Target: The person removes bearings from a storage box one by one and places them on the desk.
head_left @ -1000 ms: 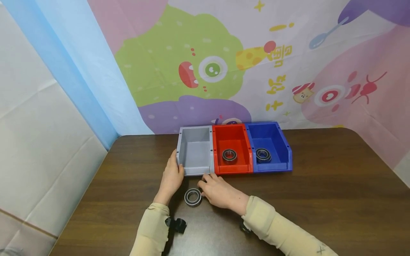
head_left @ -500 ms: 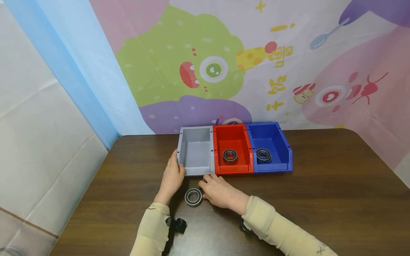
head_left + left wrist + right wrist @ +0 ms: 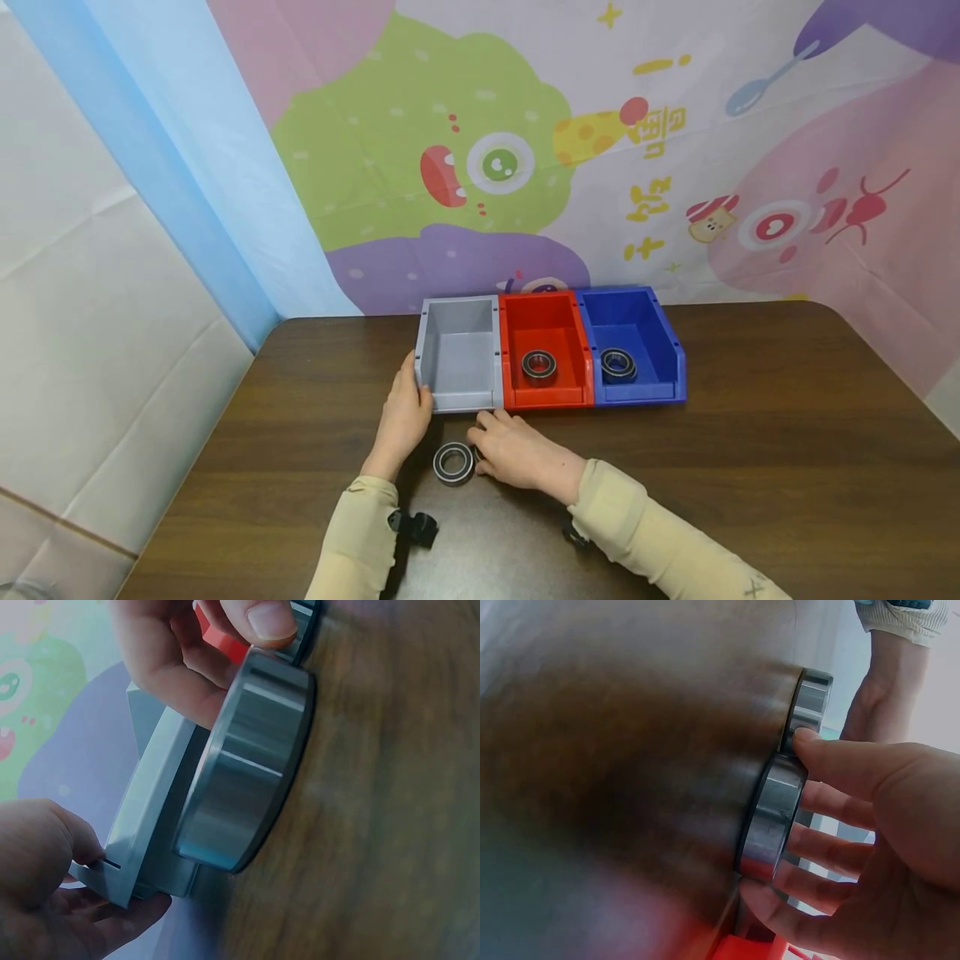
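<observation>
My left hand (image 3: 402, 414) grips the front left corner of a grey bin (image 3: 461, 399), thumb on one side of the wall and fingers below in the left wrist view. A ball bearing (image 3: 453, 464), a thick steel ring with a dark seal, lies flat on the table between my hands. Right beside it, a second bearing (image 3: 770, 819) is held by my right hand (image 3: 517, 452), thumb at one end of its rim and little finger at the other. From above, that bearing is mostly hidden under the hand.
A red bin (image 3: 546, 397) and a blue bin (image 3: 637, 392) stand side by side right of the grey one, against the cartoon-printed cloth (image 3: 420, 100). Each has bearings at its front: one in the red (image 3: 538, 367), at least one in the blue (image 3: 618, 366).
My right hand has shifted very slightly to the right, and a sliver of the bearing under it now shows between thumb and fingers. The left hand and the bins stay in place.
</observation>
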A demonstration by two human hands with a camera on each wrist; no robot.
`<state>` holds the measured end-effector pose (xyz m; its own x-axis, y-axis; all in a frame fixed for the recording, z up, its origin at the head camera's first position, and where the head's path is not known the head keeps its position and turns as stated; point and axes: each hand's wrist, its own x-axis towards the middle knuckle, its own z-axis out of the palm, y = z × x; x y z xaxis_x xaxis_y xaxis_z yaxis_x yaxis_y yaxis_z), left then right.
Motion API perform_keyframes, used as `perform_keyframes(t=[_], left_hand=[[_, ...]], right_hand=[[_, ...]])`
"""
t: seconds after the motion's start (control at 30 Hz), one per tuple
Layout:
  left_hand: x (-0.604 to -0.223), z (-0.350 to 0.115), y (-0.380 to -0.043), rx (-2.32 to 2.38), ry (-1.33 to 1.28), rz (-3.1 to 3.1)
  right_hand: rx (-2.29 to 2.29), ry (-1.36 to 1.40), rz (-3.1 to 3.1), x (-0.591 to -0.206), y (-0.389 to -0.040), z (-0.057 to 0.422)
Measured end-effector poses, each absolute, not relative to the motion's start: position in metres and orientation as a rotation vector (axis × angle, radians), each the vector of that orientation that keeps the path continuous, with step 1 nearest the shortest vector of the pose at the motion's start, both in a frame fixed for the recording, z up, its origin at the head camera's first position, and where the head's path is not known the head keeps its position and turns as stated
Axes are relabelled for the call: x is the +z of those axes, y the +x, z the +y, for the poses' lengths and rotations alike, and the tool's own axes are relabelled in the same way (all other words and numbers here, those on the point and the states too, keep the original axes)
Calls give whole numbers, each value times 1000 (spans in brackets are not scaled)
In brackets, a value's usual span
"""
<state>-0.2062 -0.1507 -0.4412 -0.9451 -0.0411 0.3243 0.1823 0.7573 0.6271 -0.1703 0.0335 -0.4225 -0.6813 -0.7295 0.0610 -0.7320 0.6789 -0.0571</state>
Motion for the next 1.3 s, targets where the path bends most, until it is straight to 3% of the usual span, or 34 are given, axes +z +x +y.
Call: perform_keyframes(t=[0.67, 1.3], left_hand=[[-441, -150, -206, -1000, -111, -2632], [-441, -150, -207, -984, -132, -2604]], right_hand=[[178, 1269, -2852, -421, -171, 37], [390, 1164, -2774, -395, -199, 55]])
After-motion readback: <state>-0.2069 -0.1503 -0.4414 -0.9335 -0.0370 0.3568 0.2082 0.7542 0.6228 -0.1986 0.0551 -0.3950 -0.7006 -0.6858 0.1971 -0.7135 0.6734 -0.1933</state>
